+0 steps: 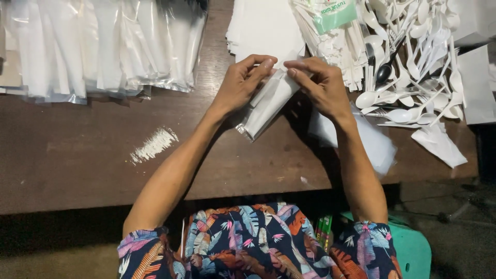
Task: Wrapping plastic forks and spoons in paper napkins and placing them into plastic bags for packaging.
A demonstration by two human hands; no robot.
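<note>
Both sets of fingertips pinch the top end of a clear sleeve (266,103) with white contents: the left hand (238,85) curls over its upper left edge, the right hand (323,85) nips the upper right corner, fingers closed on plastic. The sleeve's long axis slants from the fingers down-left toward the person, its lower end just above the table (77,165). Behind lie white napkins (263,26), to the right loose plastic spoons (413,57), far left filled packets (103,46)
</note>
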